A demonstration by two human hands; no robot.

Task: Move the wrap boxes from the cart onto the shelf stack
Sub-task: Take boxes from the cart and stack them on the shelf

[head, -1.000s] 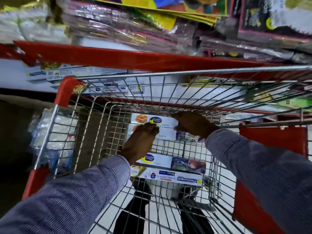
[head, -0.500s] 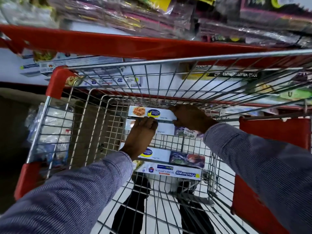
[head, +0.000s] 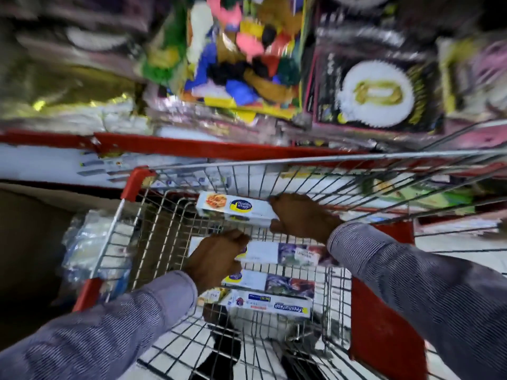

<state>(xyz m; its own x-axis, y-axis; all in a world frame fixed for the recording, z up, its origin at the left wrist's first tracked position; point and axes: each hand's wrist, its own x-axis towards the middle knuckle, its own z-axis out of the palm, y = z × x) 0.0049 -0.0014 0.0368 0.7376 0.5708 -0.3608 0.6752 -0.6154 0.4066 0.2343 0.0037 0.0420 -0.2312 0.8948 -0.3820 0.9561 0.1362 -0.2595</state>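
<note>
A white wrap box (head: 236, 211) with a food picture is lifted inside the wire cart (head: 315, 159); my right hand (head: 299, 218) grips its right end. Lower down, my left hand (head: 216, 255) is curled over the left end of a second wrap box (head: 277, 255). Two more boxes lie on the cart floor: one like it (head: 277, 283) and a Freshwrap box (head: 271, 305). On the white shelf past the cart's left corner sits a blurred stack of wrap boxes (head: 107, 171).
A red shelf edge (head: 192, 146) runs above the cart's far rim, with colourful party packs (head: 241, 64) over it. Clear plastic packs (head: 90, 242) sit low outside the cart's left wall. The cart has red side panels (head: 384, 325).
My right hand has raised the top box away from the one under it. The view has swung upward, showing more of the upper shelf. My left hand stays on the second box.
</note>
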